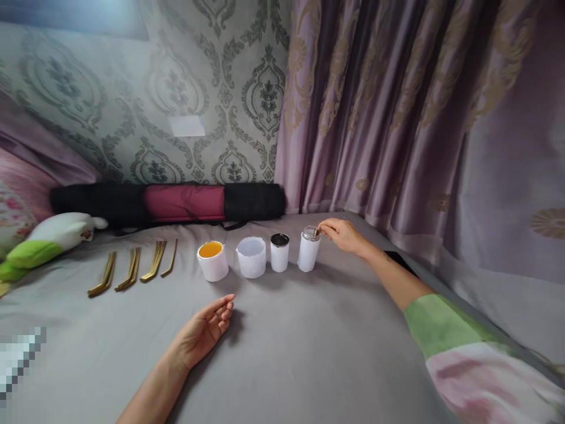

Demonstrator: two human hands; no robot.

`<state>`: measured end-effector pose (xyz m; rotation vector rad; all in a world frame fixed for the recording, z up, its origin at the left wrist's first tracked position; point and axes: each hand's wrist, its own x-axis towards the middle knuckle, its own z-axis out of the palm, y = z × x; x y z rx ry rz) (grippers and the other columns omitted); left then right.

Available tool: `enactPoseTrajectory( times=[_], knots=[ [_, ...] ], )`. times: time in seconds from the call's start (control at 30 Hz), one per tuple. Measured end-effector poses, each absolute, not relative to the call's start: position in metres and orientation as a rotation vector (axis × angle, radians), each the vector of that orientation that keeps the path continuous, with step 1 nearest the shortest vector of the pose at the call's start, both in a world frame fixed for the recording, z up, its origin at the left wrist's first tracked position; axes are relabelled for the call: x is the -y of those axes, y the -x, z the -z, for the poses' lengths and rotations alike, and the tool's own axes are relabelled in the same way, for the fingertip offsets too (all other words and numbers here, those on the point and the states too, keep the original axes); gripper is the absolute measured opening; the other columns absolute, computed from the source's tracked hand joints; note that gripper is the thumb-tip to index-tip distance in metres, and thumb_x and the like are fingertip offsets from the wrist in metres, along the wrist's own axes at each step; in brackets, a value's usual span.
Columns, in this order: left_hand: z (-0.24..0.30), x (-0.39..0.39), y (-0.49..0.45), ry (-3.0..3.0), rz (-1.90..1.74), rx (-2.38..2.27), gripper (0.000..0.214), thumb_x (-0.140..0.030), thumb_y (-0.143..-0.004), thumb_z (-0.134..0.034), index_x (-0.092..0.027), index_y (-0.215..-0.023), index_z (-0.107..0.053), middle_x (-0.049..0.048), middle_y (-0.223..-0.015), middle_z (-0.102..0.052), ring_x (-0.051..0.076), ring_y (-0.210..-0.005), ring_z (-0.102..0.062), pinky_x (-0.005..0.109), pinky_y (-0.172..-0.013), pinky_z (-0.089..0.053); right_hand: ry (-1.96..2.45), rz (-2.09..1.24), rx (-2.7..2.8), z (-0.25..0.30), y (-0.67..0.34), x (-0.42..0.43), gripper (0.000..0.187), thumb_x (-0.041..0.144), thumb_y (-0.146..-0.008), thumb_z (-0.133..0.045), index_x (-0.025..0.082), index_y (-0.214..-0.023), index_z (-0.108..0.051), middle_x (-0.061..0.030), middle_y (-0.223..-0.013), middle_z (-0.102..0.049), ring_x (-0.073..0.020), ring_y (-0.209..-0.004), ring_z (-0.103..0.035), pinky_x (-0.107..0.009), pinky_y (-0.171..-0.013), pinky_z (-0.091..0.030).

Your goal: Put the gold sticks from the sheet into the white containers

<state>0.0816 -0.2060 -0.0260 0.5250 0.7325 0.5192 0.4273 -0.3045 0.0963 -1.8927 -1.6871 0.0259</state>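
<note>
My right hand [342,234] is at the mouth of the rightmost white-wrapped jar [308,254], its fingers pinched together at the rim. Something thin and dark shows by the fingertips, too small to make out. Left of that jar stands a white-wrapped cup [279,257] with a dark inside. Beside it are a wider white container [251,259] and a white container with an orange inside [213,268]. My left hand [207,330] rests palm up on the grey sheet in front of them, fingers loosely bent and holding nothing.
Bent gold-coloured straws lie at the left: three bundles [128,271] and a single straw [170,259]. A black and maroon roll bag [185,201] lies along the wall. A plush toy [53,238] is at far left, a dark flat object [401,262] behind my right forearm. Curtains [375,118] hang at the right.
</note>
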Motion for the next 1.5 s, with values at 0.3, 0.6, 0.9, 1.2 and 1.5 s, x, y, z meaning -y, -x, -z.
enactPoseTrajectory(
  times=[0.3,0.6,0.9,1.2,1.5],
  knots=[
    [0.032,0.203,-0.079,-0.536,-0.517,-0.653,0.019,-0.006,-0.075,-0.053,-0.007,-0.093,-0.059,0.0039,-0.073,-0.054,0.006,-0.056,-0.05,0.016,-0.048,-0.045,1.907,0.049,1.555,-0.091,-0.43,0.302,0.027,0.026,-0.08,-0.041,0.018,-0.089,-0.065,-0.0031,-0.077,-0.064,-0.0123,-0.062,-0.055,-0.023,-0.06,-0.041],
    [0.033,0.201,-0.079,-0.513,-0.514,-0.614,0.017,-0.006,-0.074,-0.054,-0.006,-0.09,-0.058,0.0031,-0.07,-0.054,0.005,-0.053,-0.05,0.016,-0.045,-0.043,1.961,0.157,1.304,-0.09,-0.42,0.308,0.026,0.026,-0.079,-0.042,0.016,-0.086,-0.064,-0.0037,-0.074,-0.064,-0.0112,-0.058,-0.055,-0.023,-0.057,-0.041],
    [0.039,0.196,-0.075,-0.451,-0.502,-0.538,0.012,-0.01,-0.074,-0.055,-0.008,-0.086,-0.057,0.0023,-0.067,-0.056,0.005,-0.051,-0.051,0.016,-0.048,-0.044,1.752,0.192,0.868,-0.065,-0.387,0.308,0.034,0.043,-0.08,-0.04,0.015,-0.079,-0.06,-0.0027,-0.063,-0.057,-0.0107,-0.048,-0.052,-0.021,-0.042,-0.04],
    [0.043,0.191,-0.072,-0.436,-0.494,-0.485,0.013,-0.011,-0.072,-0.057,-0.008,-0.084,-0.058,0.0027,-0.066,-0.056,0.005,-0.052,-0.05,0.014,-0.048,-0.041,1.456,-0.078,0.611,-0.045,-0.323,0.292,0.032,0.048,-0.073,-0.05,0.017,-0.066,-0.056,0.0008,-0.054,-0.049,-0.0079,-0.041,-0.043,-0.02,-0.034,-0.035],
    [0.042,0.191,-0.072,-0.437,-0.499,-0.498,0.01,-0.01,-0.072,-0.056,-0.008,-0.081,-0.057,0.0024,-0.065,-0.056,0.004,-0.052,-0.049,0.014,-0.047,-0.039,1.354,-0.327,0.605,-0.018,-0.264,0.27,0.033,0.048,-0.072,-0.051,0.015,-0.065,-0.052,0.0038,-0.052,-0.046,-0.0046,-0.039,-0.04,-0.017,-0.033,-0.032]
  ],
)
